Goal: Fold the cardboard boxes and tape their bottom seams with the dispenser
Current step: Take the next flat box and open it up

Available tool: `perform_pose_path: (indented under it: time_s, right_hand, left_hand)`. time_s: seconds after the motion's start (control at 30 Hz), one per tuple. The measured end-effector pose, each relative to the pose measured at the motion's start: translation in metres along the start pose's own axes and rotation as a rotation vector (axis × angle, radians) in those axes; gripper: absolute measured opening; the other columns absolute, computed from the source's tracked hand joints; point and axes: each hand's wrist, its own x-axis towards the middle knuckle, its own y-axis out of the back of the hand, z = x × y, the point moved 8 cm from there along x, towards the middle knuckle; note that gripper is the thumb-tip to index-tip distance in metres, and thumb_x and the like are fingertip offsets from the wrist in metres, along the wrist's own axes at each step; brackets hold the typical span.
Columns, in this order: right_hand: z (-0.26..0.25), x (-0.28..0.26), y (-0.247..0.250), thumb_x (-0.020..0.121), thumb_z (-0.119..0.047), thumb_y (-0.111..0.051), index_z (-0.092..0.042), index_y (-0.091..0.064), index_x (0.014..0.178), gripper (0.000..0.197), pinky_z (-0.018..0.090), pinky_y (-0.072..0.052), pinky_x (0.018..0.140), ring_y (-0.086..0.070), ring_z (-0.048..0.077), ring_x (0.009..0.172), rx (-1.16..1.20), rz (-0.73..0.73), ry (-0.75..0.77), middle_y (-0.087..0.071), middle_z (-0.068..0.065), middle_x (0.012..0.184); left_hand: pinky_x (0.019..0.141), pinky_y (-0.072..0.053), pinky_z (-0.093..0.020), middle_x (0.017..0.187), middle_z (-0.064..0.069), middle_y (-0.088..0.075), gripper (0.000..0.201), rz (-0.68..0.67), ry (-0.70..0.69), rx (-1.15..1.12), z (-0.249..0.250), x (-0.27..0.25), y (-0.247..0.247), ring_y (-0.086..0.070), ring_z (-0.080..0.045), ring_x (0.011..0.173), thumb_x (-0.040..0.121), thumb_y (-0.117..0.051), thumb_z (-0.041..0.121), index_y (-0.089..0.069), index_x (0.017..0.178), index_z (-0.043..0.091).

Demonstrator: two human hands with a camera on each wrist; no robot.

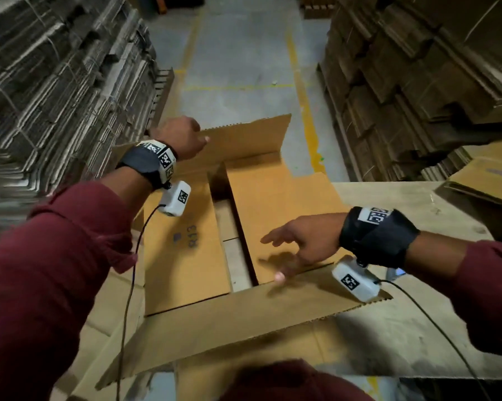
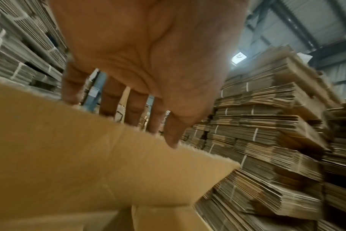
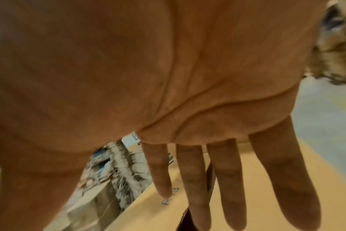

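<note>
Box (image 1: 186, 256) at centre of the head view, bottom up, on a table (image 1: 417, 328). Two inner flaps folded down, a gap between them; "R13" printed on the left one. Far flap (image 1: 244, 137) stands up toward the upper middle of the frame; near flap (image 1: 244, 314) lies out flat toward the lower edge.

Left hand (image 1: 181, 137) at the far flap's top edge, left of centre. In the left wrist view its fingers (image 2: 111, 100) reach straight over that edge and behind the flap; whether they grip it, cannot tell.

Right hand (image 1: 299, 244) at right of centre, flat and spread, holding nothing, over the right inner flap; thumb tip at the near fold. Fingers (image 3: 229, 171) straight in the right wrist view.

Stacks (image 1: 56, 82) of flat cardboard fill upper left and upper right. Grey floor (image 1: 244, 53) with yellow lines runs up the middle.
</note>
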Motion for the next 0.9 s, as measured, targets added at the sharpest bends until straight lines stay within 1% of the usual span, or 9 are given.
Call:
perform_pose_path:
  time_s: [0.1,0.23,0.33,0.47,0.6,0.73,0.8,0.83,0.9]
  right_hand:
    - [-0.006,-0.017,-0.014,0.055,-0.089,-0.07,-0.044,-0.026,0.155,0.119,0.041,-0.044,0.112,-0.052,0.015,0.133,-0.169,-0.063,0.054,-0.048,-0.014,0.152]
    - [-0.008,-0.027,-0.019,0.04,-0.095,-0.07,-0.045,-0.024,0.155,0.134,0.04,-0.044,0.111,-0.051,0.015,0.134,-0.248,-0.11,0.058,-0.048,-0.014,0.152]
    - [-0.015,-0.021,-0.031,0.036,-0.099,-0.066,-0.044,-0.026,0.154,0.136,0.04,-0.045,0.109,-0.051,0.018,0.133,-0.364,-0.142,0.081,-0.051,-0.012,0.149]
    - [-0.028,-0.019,-0.046,0.037,-0.099,-0.064,-0.041,-0.025,0.155,0.137,0.039,-0.045,0.106,-0.05,0.018,0.133,-0.406,-0.165,0.152,-0.048,-0.012,0.15]
    - [-0.048,-0.024,-0.052,0.055,-0.083,-0.075,-0.041,-0.035,0.151,0.111,0.039,-0.048,0.102,-0.055,0.018,0.123,-0.484,-0.163,0.231,-0.054,-0.011,0.142]
    - [-0.058,-0.023,-0.009,0.073,-0.06,-0.078,-0.042,-0.059,0.135,0.067,0.035,-0.052,0.099,-0.061,0.01,0.11,-0.42,-0.157,0.238,-0.065,-0.02,0.125]
    - [-0.063,-0.015,0.03,0.082,-0.043,-0.075,-0.04,-0.07,0.124,0.043,0.031,-0.052,0.095,-0.063,0.009,0.109,-0.4,-0.051,0.256,-0.069,-0.019,0.122]
    - [-0.063,-0.007,0.052,0.084,-0.033,-0.073,-0.036,-0.074,0.12,0.036,0.03,-0.054,0.092,-0.066,0.011,0.106,-0.417,0.049,0.265,-0.072,-0.016,0.119]
    - [-0.059,0.013,0.09,0.084,-0.02,-0.07,-0.03,-0.076,0.117,0.035,0.027,-0.053,0.084,-0.069,0.014,0.102,-0.467,0.238,0.252,-0.075,-0.011,0.113]
  left_hand:
    - [0.1,-0.051,-0.042,0.13,-0.009,-0.07,0.05,-0.141,-0.065,-0.089,0.004,-0.037,-0.026,-0.064,-0.032,0.12,0.095,-0.066,0.055,-0.067,0.132,0.02]
    - [0.101,-0.047,-0.037,0.134,-0.007,-0.068,0.052,-0.393,-0.057,-0.137,0.004,-0.073,-0.079,-0.062,-0.029,0.122,0.093,-0.071,0.052,-0.067,0.134,0.02]
    - [0.103,-0.045,-0.036,0.142,-0.006,-0.063,0.057,-0.523,-0.055,-0.082,0.005,-0.095,-0.112,-0.059,-0.028,0.127,0.095,-0.066,0.057,-0.064,0.138,0.02]
    - [0.1,-0.044,-0.035,0.142,-0.009,-0.062,0.06,-0.576,-0.044,-0.105,0.009,-0.111,-0.131,-0.058,-0.029,0.128,0.098,-0.06,0.057,-0.061,0.142,0.016]
    - [0.096,-0.045,-0.033,0.139,-0.008,-0.064,0.058,-0.576,-0.038,-0.131,0.013,-0.118,-0.122,-0.06,-0.028,0.123,0.099,-0.059,0.058,-0.063,0.14,0.016]
    - [0.105,-0.049,-0.042,0.133,0.0,-0.068,0.059,-0.641,-0.087,-0.077,0.014,-0.116,-0.09,-0.065,-0.022,0.116,0.092,-0.061,0.069,-0.07,0.13,0.025]
    - [0.103,-0.054,-0.046,0.125,-0.002,-0.072,0.063,-0.694,-0.13,0.025,0.017,-0.11,-0.055,-0.069,-0.022,0.107,0.089,-0.063,0.071,-0.068,0.132,0.026]
    - [0.103,-0.053,-0.044,0.125,-0.003,-0.071,0.064,-0.674,-0.15,0.091,0.019,-0.105,-0.032,-0.069,-0.024,0.109,0.091,-0.062,0.069,-0.066,0.135,0.023]
    - [0.105,-0.047,-0.039,0.133,-0.005,-0.067,0.064,-0.523,-0.193,0.219,0.028,-0.092,0.025,-0.062,-0.029,0.121,0.096,-0.059,0.064,-0.061,0.14,0.018]
